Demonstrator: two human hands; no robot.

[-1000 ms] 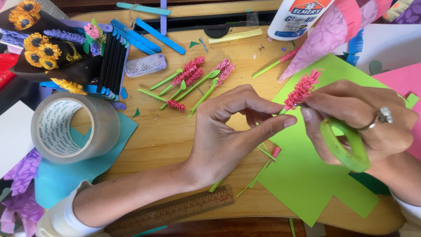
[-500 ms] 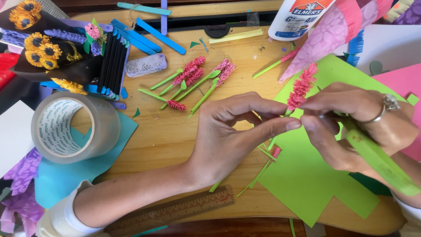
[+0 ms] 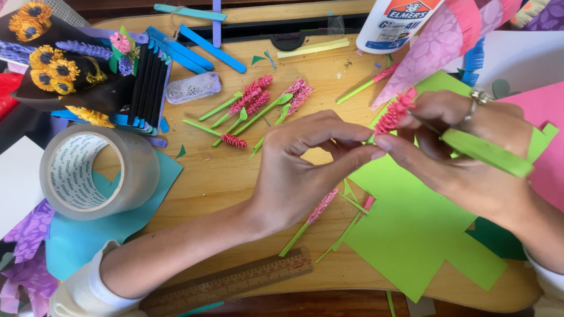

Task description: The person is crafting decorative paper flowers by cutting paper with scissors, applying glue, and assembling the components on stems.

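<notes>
My left hand (image 3: 305, 170) pinches thumb and forefinger on the lower end of a pink fringed paper flower (image 3: 395, 111), held above the lime green paper sheet (image 3: 405, 235). My right hand (image 3: 464, 164), with a ring on one finger, grips the same flower from the right. It also holds a long green strip (image 3: 487, 154) that sticks out to the right. Another pink flower with a green stem (image 3: 320, 208) lies under my left palm among green offcuts. Several finished pink flowers (image 3: 258, 105) lie further back on the wooden board (image 3: 235, 170).
A clear tape roll (image 3: 97, 170) stands at left on teal paper. A black-wrapped bouquet of yellow paper flowers (image 3: 64, 70) and blue craft sticks (image 3: 200, 44) sit at back left. A glue bottle (image 3: 393, 23) is at the back, a wooden ruler (image 3: 235, 282) at the front edge, pink paper (image 3: 546, 117) at right.
The green strip in my right hand went from a loop below the fingers to a straight length pointing right. Both hands kept pinching the pink flower, shifting only slightly.
</notes>
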